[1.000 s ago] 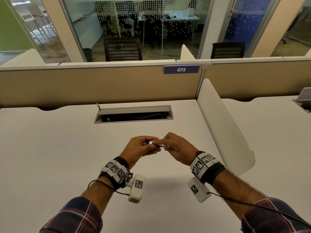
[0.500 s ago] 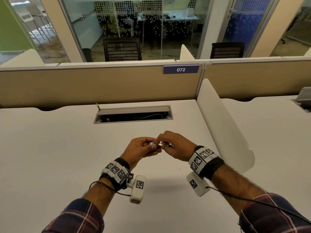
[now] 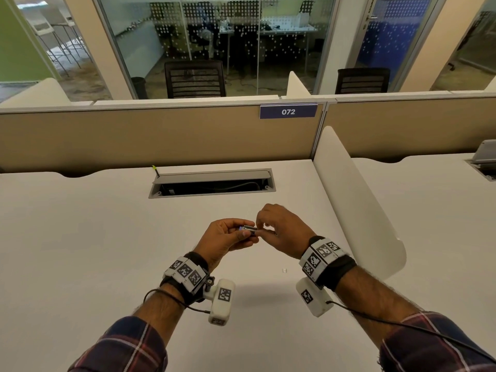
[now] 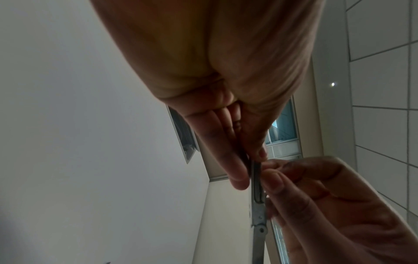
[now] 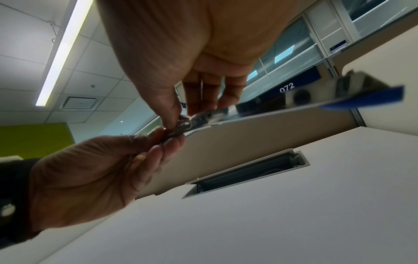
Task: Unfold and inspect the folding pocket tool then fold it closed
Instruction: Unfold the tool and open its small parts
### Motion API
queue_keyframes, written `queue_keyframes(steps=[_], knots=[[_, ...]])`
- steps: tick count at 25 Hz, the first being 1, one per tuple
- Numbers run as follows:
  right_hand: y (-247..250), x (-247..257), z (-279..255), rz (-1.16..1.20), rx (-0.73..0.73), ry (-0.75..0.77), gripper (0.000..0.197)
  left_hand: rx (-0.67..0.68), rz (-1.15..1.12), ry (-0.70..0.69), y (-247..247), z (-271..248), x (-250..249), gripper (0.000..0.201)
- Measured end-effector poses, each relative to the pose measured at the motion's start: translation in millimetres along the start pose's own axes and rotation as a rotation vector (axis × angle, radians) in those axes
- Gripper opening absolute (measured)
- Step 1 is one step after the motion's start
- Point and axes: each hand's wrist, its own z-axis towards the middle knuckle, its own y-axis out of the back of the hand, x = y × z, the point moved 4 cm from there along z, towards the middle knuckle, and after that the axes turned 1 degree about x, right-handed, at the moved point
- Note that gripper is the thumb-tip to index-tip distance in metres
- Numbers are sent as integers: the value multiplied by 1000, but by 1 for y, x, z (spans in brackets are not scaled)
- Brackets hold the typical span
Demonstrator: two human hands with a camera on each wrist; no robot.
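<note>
Both hands hold the small metal folding pocket tool above the white desk. My left hand pinches its left end between thumb and fingers. My right hand pinches it just to the right, with the knuckles arched over it. In the left wrist view the tool is a thin grey metal strip with a rivet, running between the left fingertips and the right fingers. The right wrist view has the tool as a shiny strip ending in a blue tip. How far it is unfolded I cannot tell.
An open cable hatch is set into the desk behind the hands. A white curved divider stands at the right. A beige partition with a sign reading 072 closes the back. A tiny white scrap lies near the right wrist.
My right hand has slid left along the tool towards the left hand and risen a little, covering more of the metal. The left hand has hardly moved.
</note>
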Motion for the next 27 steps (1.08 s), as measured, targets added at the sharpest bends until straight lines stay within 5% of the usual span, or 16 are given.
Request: queue_keyframes(steps=[12,27], knots=[[9,-7,3,124,-91,-64,7,-39,-8,-19,12,0,-3,22],[10,-13,3,99,-15,-42,5,-47,1,-49,12,4,0,20]])
